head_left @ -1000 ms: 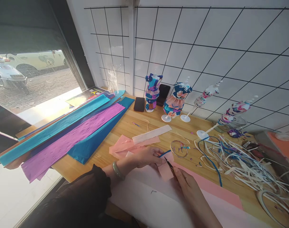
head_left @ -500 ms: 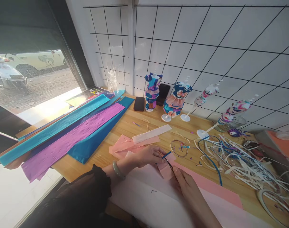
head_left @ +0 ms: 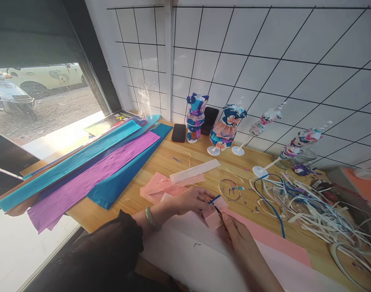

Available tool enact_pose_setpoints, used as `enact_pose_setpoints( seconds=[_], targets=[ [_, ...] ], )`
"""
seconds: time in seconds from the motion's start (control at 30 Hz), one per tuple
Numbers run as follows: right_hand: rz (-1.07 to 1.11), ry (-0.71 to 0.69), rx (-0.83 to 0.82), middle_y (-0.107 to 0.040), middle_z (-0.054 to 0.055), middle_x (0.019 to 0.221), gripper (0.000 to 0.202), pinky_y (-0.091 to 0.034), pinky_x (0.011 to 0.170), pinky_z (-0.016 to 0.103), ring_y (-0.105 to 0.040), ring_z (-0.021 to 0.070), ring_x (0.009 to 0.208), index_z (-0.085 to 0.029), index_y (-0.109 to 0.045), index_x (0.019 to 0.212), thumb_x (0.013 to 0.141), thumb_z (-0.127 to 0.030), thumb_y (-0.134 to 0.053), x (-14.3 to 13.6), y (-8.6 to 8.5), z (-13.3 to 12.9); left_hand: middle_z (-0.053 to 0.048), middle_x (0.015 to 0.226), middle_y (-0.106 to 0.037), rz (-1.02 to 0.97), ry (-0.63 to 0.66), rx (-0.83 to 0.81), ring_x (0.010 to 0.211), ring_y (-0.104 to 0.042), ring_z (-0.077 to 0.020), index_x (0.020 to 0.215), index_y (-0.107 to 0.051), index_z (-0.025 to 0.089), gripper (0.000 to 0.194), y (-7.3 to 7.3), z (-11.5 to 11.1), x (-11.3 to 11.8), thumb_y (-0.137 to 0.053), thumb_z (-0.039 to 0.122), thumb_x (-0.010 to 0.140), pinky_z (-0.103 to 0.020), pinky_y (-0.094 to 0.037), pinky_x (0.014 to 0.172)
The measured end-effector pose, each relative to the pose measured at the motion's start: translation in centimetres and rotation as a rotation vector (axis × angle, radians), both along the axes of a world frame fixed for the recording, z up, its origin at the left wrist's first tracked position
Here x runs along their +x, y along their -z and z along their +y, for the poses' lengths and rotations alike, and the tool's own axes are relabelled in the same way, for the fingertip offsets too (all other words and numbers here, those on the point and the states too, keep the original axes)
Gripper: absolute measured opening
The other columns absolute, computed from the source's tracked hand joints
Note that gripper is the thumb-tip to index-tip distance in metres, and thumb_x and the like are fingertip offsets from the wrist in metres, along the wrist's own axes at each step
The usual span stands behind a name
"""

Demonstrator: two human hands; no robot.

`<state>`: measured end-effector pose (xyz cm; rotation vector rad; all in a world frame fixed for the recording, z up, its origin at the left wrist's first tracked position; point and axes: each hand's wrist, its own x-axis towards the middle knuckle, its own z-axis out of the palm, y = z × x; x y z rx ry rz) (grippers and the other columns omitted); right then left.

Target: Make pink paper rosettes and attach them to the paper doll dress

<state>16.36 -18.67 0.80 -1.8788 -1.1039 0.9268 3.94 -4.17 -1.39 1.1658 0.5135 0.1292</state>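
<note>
My left hand (head_left: 194,200) is closed, its fingertips pinching a narrow blue strip (head_left: 215,198) above a small piece of pale pink crepe paper (head_left: 214,220). A green bangle is on that wrist. From the right, my right hand (head_left: 234,231) grips a slim dark pointed tool (head_left: 217,210). Its tip touches or nearly touches the blue strip. My palm covers the tool's rear end, so I cannot tell if it is scissors or tweezers. Beneath both hands lie a large white sheet (head_left: 185,247) and a wide pink sheet (head_left: 283,243).
Purple crepe paper (head_left: 97,182) and teal crepe paper (head_left: 72,162) lie left. Several small dress forms, including a ruffled one (head_left: 228,125), stand along the wall by a phone (head_left: 178,133). Tangled white strips (head_left: 319,211) cover the right side. A ring (head_left: 230,190) lies beyond my hands.
Both hands stay almost in place. The blue strip and the tool tip have shifted only very slightly.
</note>
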Motion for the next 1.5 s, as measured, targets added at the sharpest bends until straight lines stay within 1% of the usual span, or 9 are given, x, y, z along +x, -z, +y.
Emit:
enact_pose_setpoints(
  seconds=[0.1,0.37,0.57,0.77,0.97,1.07,1.2,1.27,1.5],
  targets=[
    [-0.015,-0.012,-0.001,-0.064,0.006,0.072,0.044,-0.046,0.072,0.029,-0.056,0.0221,0.072,-0.020,-0.056,0.068,0.080,-0.058,-0.038,-0.1,0.0,0.0,-0.001,0.066,-0.062,-0.002,0.007,-0.017,0.057,-0.060,-0.0120,0.103,-0.060,0.013,0.049,0.0,0.0,0.0,-0.076,0.025,0.058,-0.022,-0.049,0.052],
    [-0.035,-0.015,0.009,-0.062,0.005,0.067,0.047,-0.046,0.067,0.029,-0.056,0.0221,0.069,-0.020,-0.055,0.062,0.078,-0.061,-0.039,-0.1,0.0,0.2,0.000,0.067,-0.062,0.005,0.007,-0.044,0.058,-0.060,-0.0113,0.100,-0.061,0.015,0.041,0.0,0.0,0.0,-0.073,0.020,0.060,-0.022,-0.050,0.052],
    [-0.025,-0.017,-0.008,-0.059,0.004,0.066,0.046,-0.045,0.070,0.027,-0.055,0.0212,0.071,-0.020,-0.053,0.064,0.080,-0.060,-0.039,-0.1,0.3,0.2,-0.001,0.070,-0.063,-0.001,0.018,-0.054,0.059,-0.061,-0.0114,0.101,-0.061,0.015,0.043,0.1,0.0,0.0,-0.073,0.021,0.061,-0.022,-0.050,0.052],
    [-0.025,-0.016,0.012,-0.063,0.005,0.073,0.045,-0.045,0.072,0.026,-0.057,0.0218,0.076,-0.019,-0.058,0.070,0.081,-0.059,-0.039,0.0,0.4,0.1,-0.001,0.068,-0.062,0.002,0.004,-0.057,0.059,-0.059,-0.0108,0.100,-0.061,0.015,0.044,0.1,0.0,0.0,-0.075,0.023,0.059,-0.021,-0.050,0.051],
    [-0.033,0.002,0.036,-0.059,0.003,0.065,0.043,-0.046,0.067,0.026,-0.055,0.0199,0.067,-0.020,-0.052,0.062,0.081,-0.057,-0.040,-0.2,0.4,0.1,0.000,0.069,-0.063,-0.023,0.021,-0.071,0.058,-0.059,-0.0103,0.097,-0.062,0.015,0.041,0.1,-0.1,-0.1,-0.076,0.027,0.059,-0.022,-0.050,0.051],
    [-0.029,-0.002,0.029,-0.058,0.003,0.063,0.043,-0.046,0.066,0.026,-0.055,0.0201,0.067,-0.020,-0.052,0.062,0.081,-0.057,-0.039,-0.1,0.5,0.1,0.000,0.069,-0.062,-0.016,0.017,-0.068,0.058,-0.059,-0.0102,0.096,-0.062,0.016,0.041,0.1,-0.1,0.0,-0.076,0.027,0.059,-0.022,-0.050,0.051],
    [-0.019,-0.023,0.014,-0.061,0.004,0.072,0.044,-0.044,0.068,0.025,-0.055,0.0205,0.072,-0.019,-0.057,0.070,0.082,-0.056,-0.038,0.1,0.7,0.0,-0.001,0.070,-0.063,-0.014,0.016,-0.068,0.057,-0.059,-0.0097,0.095,-0.062,0.015,0.041,0.1,-0.1,0.0,-0.076,0.028,0.059,-0.021,-0.050,0.051],
    [-0.028,-0.025,0.007,-0.060,0.004,0.071,0.044,-0.043,0.066,0.025,-0.054,0.0199,0.070,-0.019,-0.058,0.071,0.083,-0.056,-0.037,0.1,0.7,-0.1,-0.001,0.069,-0.063,-0.016,0.012,-0.070,0.058,-0.059,-0.0100,0.095,-0.061,0.015,0.041,0.2,-0.1,0.0,-0.076,0.028,0.059,-0.021,-0.050,0.051],
    [-0.019,-0.001,0.028,-0.054,0.002,0.063,0.044,-0.040,0.059,0.025,-0.049,0.0179,0.063,-0.020,-0.052,0.064,0.081,-0.058,-0.039,0.3,1.0,0.0,-0.001,0.069,-0.063,-0.020,0.006,-0.080,0.060,-0.060,-0.0112,0.093,-0.062,0.015,0.041,0.2,0.0,-0.1,-0.077,0.030,0.057,-0.023,-0.050,0.054]
  ],
)
